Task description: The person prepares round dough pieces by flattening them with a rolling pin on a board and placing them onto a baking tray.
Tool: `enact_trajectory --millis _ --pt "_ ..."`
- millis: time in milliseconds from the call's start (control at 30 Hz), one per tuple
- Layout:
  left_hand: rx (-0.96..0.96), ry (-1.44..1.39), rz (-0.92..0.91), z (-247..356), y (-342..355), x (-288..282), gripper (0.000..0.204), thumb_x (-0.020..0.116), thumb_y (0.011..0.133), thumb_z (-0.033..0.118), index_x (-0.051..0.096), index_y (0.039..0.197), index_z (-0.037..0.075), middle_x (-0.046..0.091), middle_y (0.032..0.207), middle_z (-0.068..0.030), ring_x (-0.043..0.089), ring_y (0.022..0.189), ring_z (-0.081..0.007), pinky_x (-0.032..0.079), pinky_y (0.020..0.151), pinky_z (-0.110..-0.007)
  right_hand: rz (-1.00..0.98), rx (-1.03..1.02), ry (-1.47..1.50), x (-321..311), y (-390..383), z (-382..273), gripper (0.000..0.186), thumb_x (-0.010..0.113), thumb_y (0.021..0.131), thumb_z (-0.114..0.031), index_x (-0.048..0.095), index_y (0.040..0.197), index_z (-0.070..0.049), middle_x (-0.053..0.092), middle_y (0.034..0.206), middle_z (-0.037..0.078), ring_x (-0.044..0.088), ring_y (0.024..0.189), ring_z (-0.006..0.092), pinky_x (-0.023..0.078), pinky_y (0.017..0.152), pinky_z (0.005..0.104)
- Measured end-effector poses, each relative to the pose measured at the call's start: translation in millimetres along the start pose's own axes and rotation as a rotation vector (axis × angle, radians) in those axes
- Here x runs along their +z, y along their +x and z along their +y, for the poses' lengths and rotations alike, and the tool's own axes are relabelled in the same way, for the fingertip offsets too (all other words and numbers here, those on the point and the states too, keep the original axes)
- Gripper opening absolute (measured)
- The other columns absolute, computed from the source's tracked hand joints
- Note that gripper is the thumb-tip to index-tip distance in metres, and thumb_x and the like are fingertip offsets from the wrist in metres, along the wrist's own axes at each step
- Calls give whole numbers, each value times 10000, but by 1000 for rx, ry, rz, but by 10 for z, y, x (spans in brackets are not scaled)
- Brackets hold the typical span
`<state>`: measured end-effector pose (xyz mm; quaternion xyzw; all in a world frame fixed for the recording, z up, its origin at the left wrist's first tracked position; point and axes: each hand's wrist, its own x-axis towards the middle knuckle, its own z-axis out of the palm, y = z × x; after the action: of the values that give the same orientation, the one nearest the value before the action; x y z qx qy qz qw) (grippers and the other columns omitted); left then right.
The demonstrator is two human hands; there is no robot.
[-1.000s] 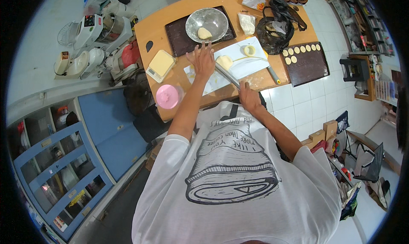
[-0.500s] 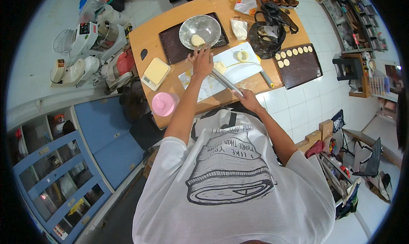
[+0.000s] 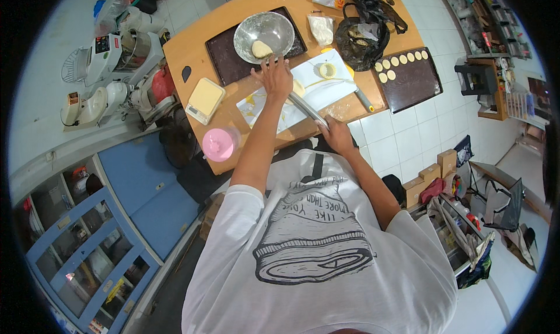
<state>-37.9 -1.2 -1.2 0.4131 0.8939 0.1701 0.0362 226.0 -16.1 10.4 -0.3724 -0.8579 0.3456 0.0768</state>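
Note:
My right hand (image 3: 338,137) is closed round the near end of a metal rolling pin (image 3: 305,109), which slants over a white work sheet (image 3: 309,77). My left hand (image 3: 276,77) lies at the pin's far end, fingers spread, covering that end; its fingertips reach the rim of a metal bowl (image 3: 274,28). Inside the bowl rests a lump of dough (image 3: 261,49). Pale dough (image 3: 298,88) shows beside the pin, partly hidden by my left hand. Further right on the sheet stands a round ring-shaped cutter (image 3: 328,71), near a thin strip of dough.
The bowl sits on a dark baking tray (image 3: 224,63). Left are a kitchen scale (image 3: 205,99) and a pink-lidded tub (image 3: 219,144). A knife-like tool with a grey handle (image 3: 364,101) lies right, below a black plastic bag (image 3: 360,45). Another tray (image 3: 414,92) holds several dough rounds.
The view has shifted slightly, so the table appears further left and up. Both hands keep nearly the same place on the rolling pin.

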Motion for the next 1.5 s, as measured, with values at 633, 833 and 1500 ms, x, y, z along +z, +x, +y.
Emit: enact_trajectory --millis 633,833,1500 --pt "-34 108 -42 258 220 60 612 397 1042 542 640 1308 48 597 1364 -169 490 1305 -345 167 1104 -729 -133 143 183 -97 119 119 465 574 1016 -425 633 901 22 642 758 298 638 773 503 501 686 534" --pt "-91 80 -149 362 308 21 641 384 1035 573 602 1349 58 544 1442 -168 449 1363 -341 156 1115 -739 -177 213 368 -169 179 151 616 557 1041 -455 549 679 43 437 540 125 378 565 200 378 541 399" --pt "50 -96 23 622 517 108 412 505 1019 442 669 1120 78 659 1203 -107 557 1199 -303 254 1072 -699 -582 665 974 -338 482 546 646 537 963 -685 536 667 -111 413 513 -48 368 411 73 277 398 260"
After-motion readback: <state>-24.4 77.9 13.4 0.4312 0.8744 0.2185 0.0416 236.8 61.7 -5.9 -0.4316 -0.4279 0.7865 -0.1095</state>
